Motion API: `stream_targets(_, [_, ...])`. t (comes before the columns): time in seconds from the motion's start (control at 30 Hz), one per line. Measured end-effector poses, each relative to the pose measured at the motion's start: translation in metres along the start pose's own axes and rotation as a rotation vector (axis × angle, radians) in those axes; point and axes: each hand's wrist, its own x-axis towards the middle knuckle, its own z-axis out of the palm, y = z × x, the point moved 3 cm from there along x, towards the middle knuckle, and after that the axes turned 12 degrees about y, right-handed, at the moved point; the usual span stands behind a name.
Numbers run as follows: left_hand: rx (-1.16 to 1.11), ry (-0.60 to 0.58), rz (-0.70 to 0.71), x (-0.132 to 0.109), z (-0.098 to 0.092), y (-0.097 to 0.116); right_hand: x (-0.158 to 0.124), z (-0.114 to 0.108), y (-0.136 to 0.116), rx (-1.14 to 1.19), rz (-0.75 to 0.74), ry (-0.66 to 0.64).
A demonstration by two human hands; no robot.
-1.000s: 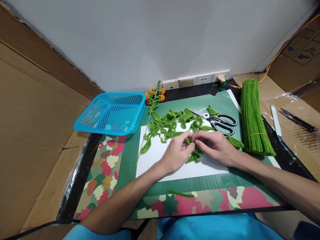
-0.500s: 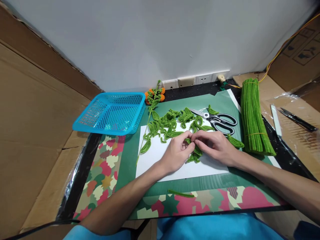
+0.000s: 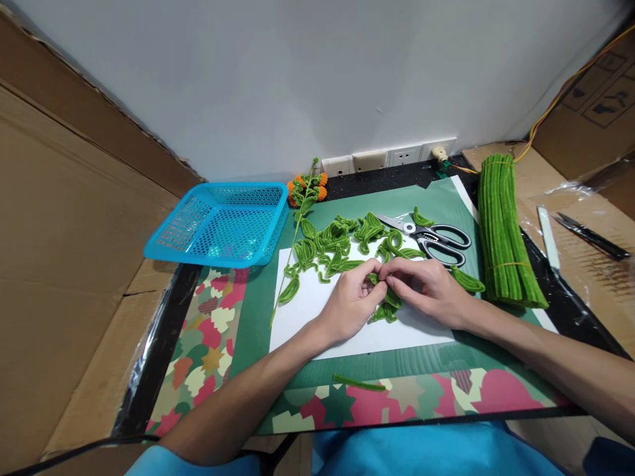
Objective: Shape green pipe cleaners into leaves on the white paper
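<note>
My left hand (image 3: 353,301) and my right hand (image 3: 427,288) meet fingertip to fingertip over the white sheet (image 3: 312,344). Both are closed in a pinch on a green pipe-cleaner leaf (image 3: 393,299), mostly hidden by the fingers. Beneath them lie more green leaves (image 3: 384,313). Behind the hands spreads a pile of bent pipe-cleaner leaves (image 3: 332,239). Scissors (image 3: 431,236) with black and grey handles lie just beyond my right hand, blades partly apart. To the left rests a long green stem (image 3: 294,254) with leaves along it.
A blue plastic basket (image 3: 223,254) stands at the back left, beside orange pipe-cleaner flowers (image 3: 321,193). On the right lie a thick bundle of green pipe cleaners (image 3: 507,231), a white-handled tool (image 3: 548,238) and black tweezers (image 3: 592,237). One short green piece (image 3: 358,383) lies near the front edge.
</note>
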Motion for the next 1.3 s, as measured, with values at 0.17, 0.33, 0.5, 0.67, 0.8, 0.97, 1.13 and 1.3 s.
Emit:
stream_targets(0.17, [0.005,0.001,0.005,0.0001,0.0005,0.0008,0.0005,-0.0001,-0.0009,0.003,-0.006,0.003])
stream_targets(0.33, [0.009,0.001,0.005,0.0004,0.0004,0.0006,0.0002,-0.0001,0.0006,0.010,-0.009,0.005])
stream_targets(0.5, [0.008,0.001,0.003,0.0000,0.0001,0.0008,0.0007,0.0000,0.0006,0.003,-0.008,0.008])
stream_targets(0.67, [0.018,0.001,0.004,0.0001,0.0003,0.0007,0.0010,0.0001,-0.0003,-0.004,-0.005,0.005])
stream_targets(0.8, [0.015,0.004,0.002,0.0003,-0.0001,0.0003,0.0008,-0.0002,-0.0010,0.000,-0.019,0.007])
stream_targets(0.97, [0.022,0.006,-0.003,0.0001,-0.0004,0.0004,0.0005,0.0001,0.0000,0.003,-0.007,-0.002])
stream_targets(1.13, [0.025,0.006,0.005,0.0003,-0.0006,0.0002,-0.0005,0.0002,0.0009,-0.004,-0.007,-0.001])
stream_targets(1.3, [0.030,0.006,0.007,0.0004,-0.0006,-0.0001,-0.0024,-0.0001,0.0019,-0.012,-0.003,-0.003])
